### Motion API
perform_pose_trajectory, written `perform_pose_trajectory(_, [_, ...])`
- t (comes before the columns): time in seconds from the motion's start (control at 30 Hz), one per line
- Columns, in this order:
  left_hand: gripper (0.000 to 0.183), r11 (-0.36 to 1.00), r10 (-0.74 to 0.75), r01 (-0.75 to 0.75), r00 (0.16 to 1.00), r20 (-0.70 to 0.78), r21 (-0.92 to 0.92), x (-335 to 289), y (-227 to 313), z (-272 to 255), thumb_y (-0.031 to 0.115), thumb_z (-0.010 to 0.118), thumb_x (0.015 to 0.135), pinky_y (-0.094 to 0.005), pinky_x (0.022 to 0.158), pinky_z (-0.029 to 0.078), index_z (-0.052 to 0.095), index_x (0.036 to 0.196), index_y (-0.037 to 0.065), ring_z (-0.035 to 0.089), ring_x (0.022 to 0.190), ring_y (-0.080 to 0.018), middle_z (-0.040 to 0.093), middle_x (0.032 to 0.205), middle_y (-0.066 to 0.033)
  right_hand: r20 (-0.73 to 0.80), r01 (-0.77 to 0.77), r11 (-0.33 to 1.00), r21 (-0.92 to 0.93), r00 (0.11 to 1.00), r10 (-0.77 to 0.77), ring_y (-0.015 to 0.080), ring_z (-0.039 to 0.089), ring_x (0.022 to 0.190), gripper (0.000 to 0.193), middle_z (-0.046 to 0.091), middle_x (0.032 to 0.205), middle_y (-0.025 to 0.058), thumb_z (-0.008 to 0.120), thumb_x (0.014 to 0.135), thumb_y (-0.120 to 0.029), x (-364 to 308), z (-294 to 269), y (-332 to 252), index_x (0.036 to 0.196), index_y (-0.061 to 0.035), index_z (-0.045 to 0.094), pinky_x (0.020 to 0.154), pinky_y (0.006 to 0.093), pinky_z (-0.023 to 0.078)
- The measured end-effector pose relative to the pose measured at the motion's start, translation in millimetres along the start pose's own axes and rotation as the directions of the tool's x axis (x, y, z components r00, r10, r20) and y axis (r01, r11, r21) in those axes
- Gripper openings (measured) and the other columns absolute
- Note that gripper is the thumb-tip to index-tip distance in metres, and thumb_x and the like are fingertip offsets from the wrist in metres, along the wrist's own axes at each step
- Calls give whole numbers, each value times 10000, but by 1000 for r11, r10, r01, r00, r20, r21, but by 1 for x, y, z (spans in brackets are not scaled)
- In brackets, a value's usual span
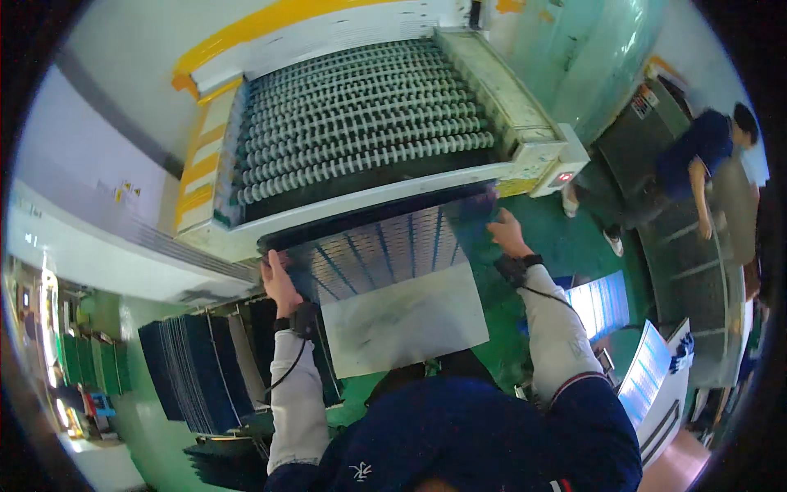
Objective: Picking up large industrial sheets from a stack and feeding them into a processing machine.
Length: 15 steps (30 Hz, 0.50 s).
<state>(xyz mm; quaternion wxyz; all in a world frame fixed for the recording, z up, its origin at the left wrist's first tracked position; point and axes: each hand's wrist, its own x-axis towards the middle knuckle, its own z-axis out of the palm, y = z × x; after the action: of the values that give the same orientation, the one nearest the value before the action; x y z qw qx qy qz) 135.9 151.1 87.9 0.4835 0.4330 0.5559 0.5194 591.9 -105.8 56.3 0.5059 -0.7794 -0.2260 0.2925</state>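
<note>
A thin, dark, glossy panel [381, 217] spans the space between my hands, its long far edge running along the front of a roller conveyor [361, 123]. My left hand [281, 284] pinches its left end and my right hand [510, 235] its right end. Rows of a fine repeating pattern show on a silvery sheet surface [385, 254] just below the dark edge; whether this belongs to the panel or lies behind it, I cannot tell. Nearer my body is a plain whitish sheet [406, 324]. Dark wrist straps with cables sit on both wrists.
Racked dark panels [193, 369] stand at lower left. Shiny patterned panels [602, 303] lie on the right, another [645, 373] leaning by a white board. A small control box [561, 172] is on the conveyor's right corner. Another person [697, 160] works by grey cabinets at right.
</note>
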Motion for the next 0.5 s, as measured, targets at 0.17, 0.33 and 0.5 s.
perform_pose_trajectory(0.17, [296,996,-3,-2,998,-60,-86,-32,19,-2,309,591,895,-252,755,399,571,1029,47,514,830,-89,587,907,5,-189,370,680,-632,778,-599,352,441,1156,627,464,1269,178,697,696,-115,-65,30,-95,1272,-44,459,986,439,356])
perform_pose_trajectory(0.33, [301,992,-68,48,983,-171,-118,-40,11,-15,289,611,875,-262,730,377,551,1005,24,468,802,-104,541,873,-2,198,720,457,-521,624,-756,347,463,1124,629,504,1217,163,713,683,-128,-98,106,-163,1256,-48,468,958,431,368])
perform_pose_trajectory(0.5, [295,992,16,-45,972,-234,-119,-46,-3,-33,276,607,882,-271,793,368,538,980,6,448,898,-118,527,991,-33,538,772,416,-480,634,-555,302,484,1099,540,531,1181,121,732,673,-180,-106,158,-155,1164,-60,542,923,408,383])
